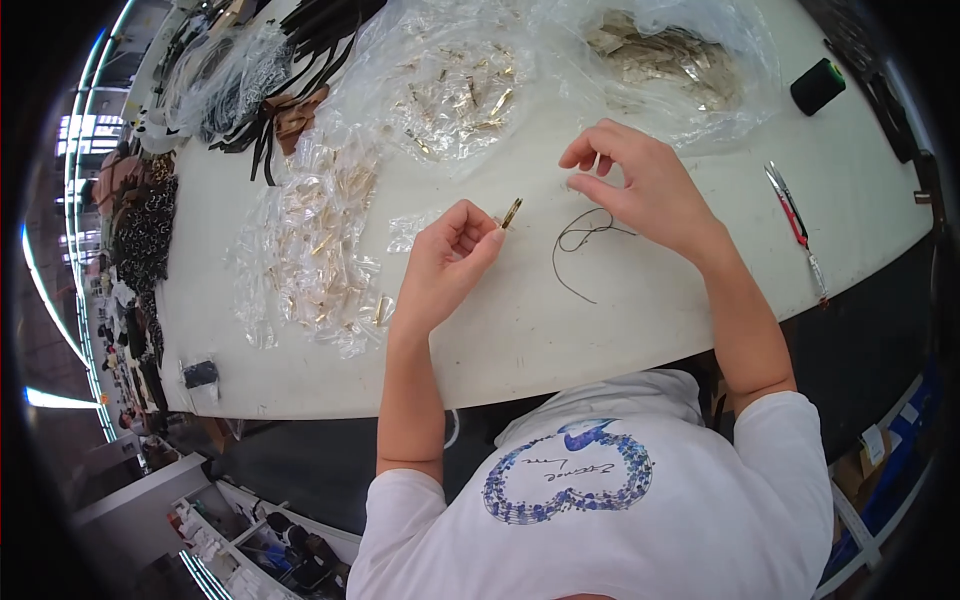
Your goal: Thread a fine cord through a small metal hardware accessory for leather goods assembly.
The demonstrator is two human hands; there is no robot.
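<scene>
My left hand (455, 255) is closed, pinching a small gold metal fitting (512, 213) between thumb and fingertips, a little above the table. The kind of fitting is too small to make out. My right hand (645, 185) is to the right of it with thumb and fingers curved and apart, and I see nothing between them. A thin dark cord (556, 254) lies in loose loops on the white table (500, 340), just below my right hand. Small clear plastic bags (310, 240) with gold pieces inside are heaped left of my left hand.
Two large clear bags lie at the back, one with gold fittings (465, 90), one with flat beige pieces (670, 60). On the right are red-handled scissors (790, 210) and a black thread spool (818, 87). Black straps (320, 40) and a dark packet (200, 374) lie left.
</scene>
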